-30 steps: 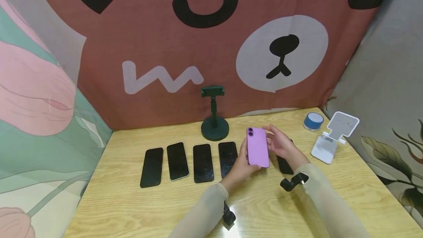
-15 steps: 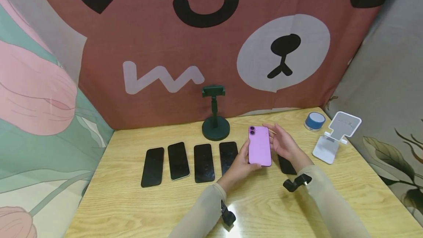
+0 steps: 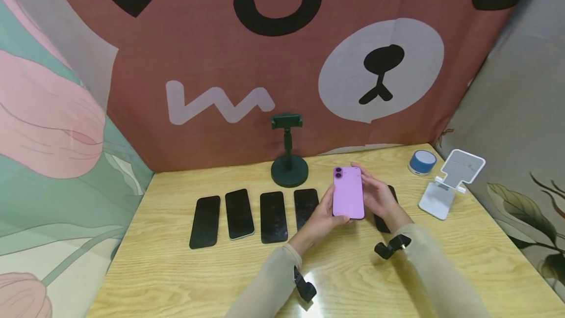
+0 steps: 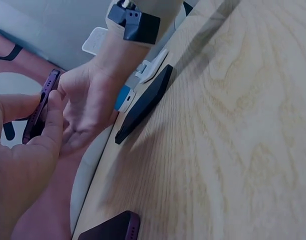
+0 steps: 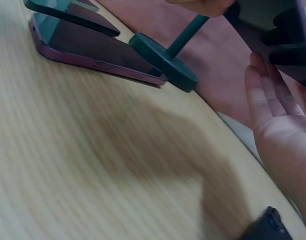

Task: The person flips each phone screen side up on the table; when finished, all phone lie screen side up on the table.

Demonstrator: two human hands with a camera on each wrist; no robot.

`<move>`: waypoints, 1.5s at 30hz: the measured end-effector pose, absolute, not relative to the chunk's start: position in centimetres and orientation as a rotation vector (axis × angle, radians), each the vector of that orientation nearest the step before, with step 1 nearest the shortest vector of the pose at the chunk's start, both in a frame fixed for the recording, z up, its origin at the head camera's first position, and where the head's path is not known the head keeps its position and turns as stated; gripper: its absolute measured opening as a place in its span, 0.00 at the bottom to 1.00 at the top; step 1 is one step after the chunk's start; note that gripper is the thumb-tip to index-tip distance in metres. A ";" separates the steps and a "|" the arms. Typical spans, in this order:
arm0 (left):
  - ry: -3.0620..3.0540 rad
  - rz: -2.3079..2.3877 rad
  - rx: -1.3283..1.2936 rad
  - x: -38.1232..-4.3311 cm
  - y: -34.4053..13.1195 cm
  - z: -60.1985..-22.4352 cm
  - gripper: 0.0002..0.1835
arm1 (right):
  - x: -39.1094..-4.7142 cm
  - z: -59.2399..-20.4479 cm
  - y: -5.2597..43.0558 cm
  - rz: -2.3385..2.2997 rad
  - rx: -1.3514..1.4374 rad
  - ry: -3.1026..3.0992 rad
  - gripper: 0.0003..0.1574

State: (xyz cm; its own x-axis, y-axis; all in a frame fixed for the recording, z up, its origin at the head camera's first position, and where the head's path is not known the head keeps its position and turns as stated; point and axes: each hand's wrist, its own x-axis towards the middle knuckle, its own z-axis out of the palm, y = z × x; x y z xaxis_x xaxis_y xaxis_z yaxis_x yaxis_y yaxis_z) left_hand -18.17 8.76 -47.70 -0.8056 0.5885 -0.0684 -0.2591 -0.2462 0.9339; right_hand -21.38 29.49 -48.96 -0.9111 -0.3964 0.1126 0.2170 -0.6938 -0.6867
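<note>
In the head view, a purple phone (image 3: 347,193) is held above the table, its back with two camera lenses facing up. My left hand (image 3: 319,217) grips its left edge and lower corner, the thumb along the bottom end. My right hand (image 3: 380,198) is at the phone's right side, palm turned toward it. In the right wrist view its extended fingers (image 5: 261,95) lie close under the phone's dark screen; whether they touch it I cannot tell. A dark phone (image 3: 381,225) lies on the table, partly covered by my right hand and wrist.
Several dark phones, among them a leftmost phone (image 3: 205,222), lie in a row on the wooden table (image 3: 176,283). A green phone stand (image 3: 289,173) stands behind them. At the right are a blue-and-white round object (image 3: 422,163) and a white folding stand (image 3: 437,200).
The purple phone has shifted slightly up and right in the head view, along with my left hand. My right hand's fingers have moved in further behind its right edge.
</note>
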 end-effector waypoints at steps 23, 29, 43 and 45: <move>1.950 1.896 0.430 -17.2 9.7 -48.4 0.54 | -21.3 -48.5 26.6 -2.696 -0.379 0.695 0.33; 2.259 1.687 0.497 -16.5 10.2 -48.4 0.64 | -21.4 -48.1 26.6 -2.659 -0.280 0.773 0.38; 2.508 1.436 0.471 -15.3 10.8 -47.6 0.62 | -21.0 -47.4 26.4 -2.682 -0.124 0.890 0.40; 2.518 1.405 0.481 -15.2 10.8 -47.6 0.59 | -20.9 -47.3 26.4 -2.685 -0.118 0.882 0.40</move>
State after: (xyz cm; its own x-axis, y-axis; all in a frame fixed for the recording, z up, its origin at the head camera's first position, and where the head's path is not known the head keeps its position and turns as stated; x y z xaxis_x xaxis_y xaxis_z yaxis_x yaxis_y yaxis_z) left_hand -15.24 10.76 -47.58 -0.9226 0.3845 -0.0302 0.1761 0.4896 0.8540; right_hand -20.94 26.44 -47.31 -0.9481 -0.3174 -0.0189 0.2669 -0.7620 -0.5901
